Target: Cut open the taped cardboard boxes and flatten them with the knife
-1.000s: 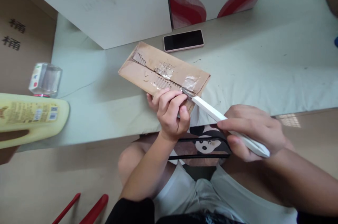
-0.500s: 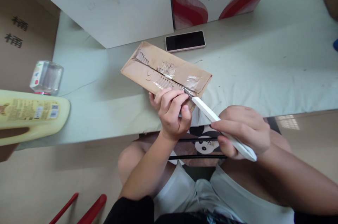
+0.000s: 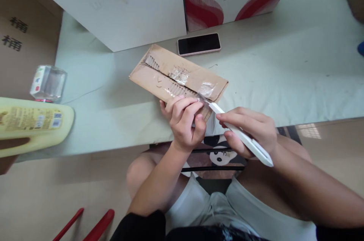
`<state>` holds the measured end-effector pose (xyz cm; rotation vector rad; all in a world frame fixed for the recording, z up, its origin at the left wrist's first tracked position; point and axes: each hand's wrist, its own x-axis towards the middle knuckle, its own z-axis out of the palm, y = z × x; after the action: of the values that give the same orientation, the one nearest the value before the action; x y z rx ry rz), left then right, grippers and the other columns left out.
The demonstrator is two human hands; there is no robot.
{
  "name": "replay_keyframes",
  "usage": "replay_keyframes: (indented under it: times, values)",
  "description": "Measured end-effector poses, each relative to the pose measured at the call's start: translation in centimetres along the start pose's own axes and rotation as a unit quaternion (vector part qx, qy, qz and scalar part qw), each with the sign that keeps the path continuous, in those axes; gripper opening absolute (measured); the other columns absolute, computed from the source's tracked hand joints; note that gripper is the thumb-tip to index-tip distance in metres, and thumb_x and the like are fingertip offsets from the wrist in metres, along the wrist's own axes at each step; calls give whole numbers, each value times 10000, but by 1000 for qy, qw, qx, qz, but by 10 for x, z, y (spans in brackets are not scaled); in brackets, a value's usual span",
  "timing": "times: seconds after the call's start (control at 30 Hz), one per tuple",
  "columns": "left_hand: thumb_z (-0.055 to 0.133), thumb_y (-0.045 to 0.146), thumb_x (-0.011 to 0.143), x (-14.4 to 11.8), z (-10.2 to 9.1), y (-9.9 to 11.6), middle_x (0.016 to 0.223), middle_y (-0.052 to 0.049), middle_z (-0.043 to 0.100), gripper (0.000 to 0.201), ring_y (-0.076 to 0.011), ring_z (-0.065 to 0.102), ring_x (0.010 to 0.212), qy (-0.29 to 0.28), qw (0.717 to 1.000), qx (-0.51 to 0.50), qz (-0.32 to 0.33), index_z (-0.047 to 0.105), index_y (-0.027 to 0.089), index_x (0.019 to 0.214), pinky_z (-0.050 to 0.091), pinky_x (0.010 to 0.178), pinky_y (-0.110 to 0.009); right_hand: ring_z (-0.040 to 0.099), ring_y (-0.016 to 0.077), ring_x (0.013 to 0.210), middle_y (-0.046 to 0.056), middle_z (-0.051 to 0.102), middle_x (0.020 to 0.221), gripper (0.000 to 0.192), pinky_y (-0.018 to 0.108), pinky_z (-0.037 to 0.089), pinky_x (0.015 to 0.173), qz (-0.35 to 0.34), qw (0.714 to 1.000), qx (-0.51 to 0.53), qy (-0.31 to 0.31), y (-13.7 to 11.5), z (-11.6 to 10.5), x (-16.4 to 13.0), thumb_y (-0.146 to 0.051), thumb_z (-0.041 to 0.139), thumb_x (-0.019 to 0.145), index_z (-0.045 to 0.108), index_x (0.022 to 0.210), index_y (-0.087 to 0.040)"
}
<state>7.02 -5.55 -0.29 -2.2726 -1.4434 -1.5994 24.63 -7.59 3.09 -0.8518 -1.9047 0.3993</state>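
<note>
A flattened cardboard box (image 3: 178, 78) with torn tape is laid on a pale green table (image 3: 284, 74), near its front edge. The box's near edge is pinched by the curled left hand (image 3: 183, 121). A white utility knife (image 3: 241, 136) is gripped in the closed right hand (image 3: 251, 131), its blade set against the taped seam. A black smartphone (image 3: 199, 44) is seen just behind the box.
</note>
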Motion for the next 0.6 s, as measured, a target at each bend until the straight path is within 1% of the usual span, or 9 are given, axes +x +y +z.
replay_keyframes:
  times: [0.07, 0.2, 0.3, 0.4, 0.47, 0.53, 0.6]
  values:
    - [460, 268, 936, 0, 0, 0, 974, -48, 714, 231, -229, 572, 1122, 0, 1000, 1, 1, 682, 245, 994, 350, 1111, -438, 648, 128, 632, 53, 692, 819, 277, 235, 538, 535, 8, 1000, 3, 1, 0, 0, 0, -169, 596, 881, 656, 1149, -205]
    - [445, 270, 934, 1, 0, 1, 958, -47, 713, 239, -227, 589, 1109, 6, 1000, 12, 1, 679, 253, 978, 344, 1119, -442, 626, 122, 611, 39, 665, 800, 282, 231, 529, 518, 5, 1000, 9, -15, 3, 1, 0, -165, 594, 861, 673, 1128, -209]
    - [435, 267, 930, 1, -1, 1, 952, -46, 709, 246, -225, 598, 1101, 5, 1000, 23, 5, 677, 255, 977, 368, 1100, -438, 655, 127, 640, 45, 691, 824, 277, 232, 553, 552, 17, 999, 9, -34, 3, 2, 1, -172, 588, 868, 665, 1131, -205]
    - [426, 270, 923, 1, -2, 0, 945, -50, 702, 263, -228, 605, 1093, 0, 999, 40, 5, 683, 257, 977, 397, 1076, -443, 700, 134, 670, 33, 733, 834, 286, 227, 575, 584, 39, 997, 32, -55, 2, 1, 2, -184, 556, 894, 643, 1165, -222]
    - [425, 277, 923, 0, -2, 0, 940, -50, 702, 266, -230, 607, 1090, 0, 999, 45, 6, 685, 258, 972, 393, 1083, -447, 711, 135, 672, 29, 739, 817, 256, 223, 580, 589, 40, 996, 47, -65, 0, -1, 3, -216, 563, 913, 643, 1156, -222]
    - [427, 280, 927, 0, -2, 0, 944, -46, 706, 260, -229, 603, 1092, 2, 999, 40, 7, 683, 259, 969, 382, 1093, -445, 695, 131, 635, 28, 726, 782, 215, 220, 571, 571, 37, 996, 48, -64, -1, -2, 3, -256, 588, 924, 658, 1123, -214]
    - [436, 272, 930, 0, -1, 1, 949, -41, 711, 248, -225, 595, 1100, 7, 1000, 25, 6, 680, 258, 975, 375, 1099, -436, 664, 117, 581, 24, 704, 740, 191, 210, 552, 543, 35, 997, 36, -50, -1, -3, 4, -245, 598, 924, 677, 1092, -200]
